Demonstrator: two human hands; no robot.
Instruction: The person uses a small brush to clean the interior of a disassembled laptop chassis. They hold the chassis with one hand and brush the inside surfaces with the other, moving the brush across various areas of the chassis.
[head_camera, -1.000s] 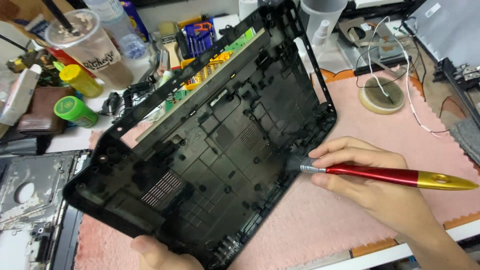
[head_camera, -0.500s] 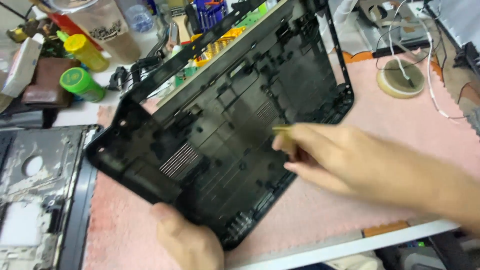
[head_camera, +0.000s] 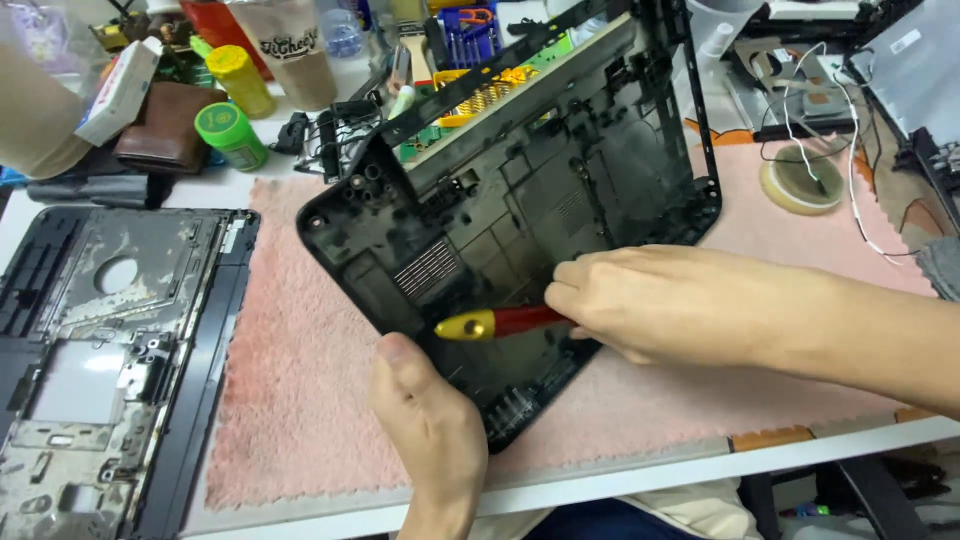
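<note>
- Head view showed the left hand (head_camera: 432, 425) gripping the near edge of a black laptop base shell (head_camera: 520, 210), thumb pressed on its inner face, fingers hidden beneath.
- The shell stood tilted up off a pink towel mat (head_camera: 300, 380) on the bench (head_camera: 560, 495), its far edge raised away from both hands.
- The right hand (head_camera: 665, 305) lay over the shell's lower part, fingers curled shut around a red screwdriver with a yellow cap (head_camera: 495, 323); the cap pointed toward the left hand's thumb, just beside it.
- Left of the left hand lay another stripped laptop panel (head_camera: 100, 370).
- Beyond the right hand sat a roll of tape (head_camera: 800, 180), well apart.
- Beyond the left hand stood a green-capped bottle (head_camera: 228, 135).
</note>
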